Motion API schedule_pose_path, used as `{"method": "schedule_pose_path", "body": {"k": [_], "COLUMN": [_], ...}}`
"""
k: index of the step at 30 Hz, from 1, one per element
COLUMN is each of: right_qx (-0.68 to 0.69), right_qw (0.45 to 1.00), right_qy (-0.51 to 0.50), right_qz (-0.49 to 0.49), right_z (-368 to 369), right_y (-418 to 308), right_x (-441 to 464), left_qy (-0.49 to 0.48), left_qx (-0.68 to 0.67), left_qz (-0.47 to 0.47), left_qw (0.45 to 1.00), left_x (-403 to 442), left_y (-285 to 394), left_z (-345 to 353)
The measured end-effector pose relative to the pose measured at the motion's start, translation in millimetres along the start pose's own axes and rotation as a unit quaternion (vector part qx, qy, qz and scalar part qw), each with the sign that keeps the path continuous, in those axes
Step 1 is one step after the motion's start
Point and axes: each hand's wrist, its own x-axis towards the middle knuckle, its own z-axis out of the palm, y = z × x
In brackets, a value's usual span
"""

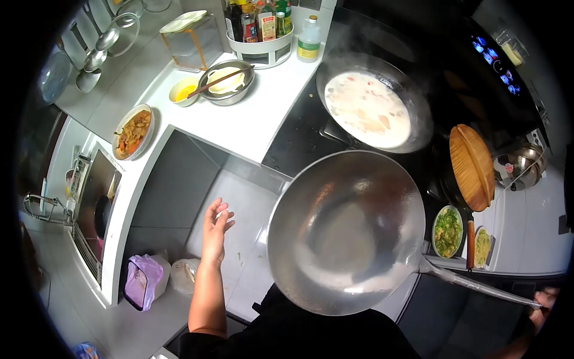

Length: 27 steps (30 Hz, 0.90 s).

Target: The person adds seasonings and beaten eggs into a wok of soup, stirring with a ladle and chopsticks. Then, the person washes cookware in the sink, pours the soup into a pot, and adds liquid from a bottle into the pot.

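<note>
My right hand [543, 308], at the far right edge, is closed round the end of the long metal handle of a large empty wok [347, 233]. The wok is held in front of my body, tilted so its inside shows. My left hand [217, 222] is raised over the floor to the left of the wok, fingers apart and slightly curled, holding nothing. Beyond the wok, a second pan [418, 119] on the black stove holds steaming milky soup [365, 107] with reddish bits.
A wooden-lidded pot [472, 167] and a plate of chopped greens [447, 232] are at the right. On the white counter [197, 128] stand a metal bowl [230, 99] with chopsticks across it, a yellow bowl [179, 96] and a dish of food [133, 133]. A purple-lined bin [143, 278] stands lower left.
</note>
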Motion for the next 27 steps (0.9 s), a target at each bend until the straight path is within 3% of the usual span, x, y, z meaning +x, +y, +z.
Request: {"method": "schedule_pose_path", "body": {"k": [3, 4, 6, 8, 9, 23, 27], "right_qx": [-0.043, 0.001, 0.044, 0.071, 0.075, 0.028, 0.076], "right_qw": [0.994, 0.998, 0.982, 0.991, 0.99, 0.975, 0.98], "right_qy": [0.02, 0.058, 0.094, -0.03, -0.041, 0.051, 0.022], "right_qz": [0.094, -0.033, -0.159, -0.109, -0.114, -0.216, -0.185], "right_z": [1, 7, 5, -7, -12, 0, -2], "right_y": [-5, -12, -12, 0, 2, 8, 6], "right_x": [-6, 4, 7, 2, -1, -12, -13], "left_qy": [-0.002, -0.003, -0.003, -0.003, -0.003, 0.005, 0.003], "left_qx": [-0.01, -0.015, -0.016, -0.022, -0.023, -0.031, -0.031], "left_qz": [-0.006, -0.002, 0.0, 0.001, 0.001, -0.003, -0.002], "left_qw": [1.0, 1.0, 1.0, 1.0, 1.0, 1.0, 1.0], "left_x": [2, 2, 1, 2, 2, 2, 3], "left_y": [-3, -3, -3, -5, -5, -3, -2], "left_z": [-1, -1, 0, -1, 0, -4, -5]}}
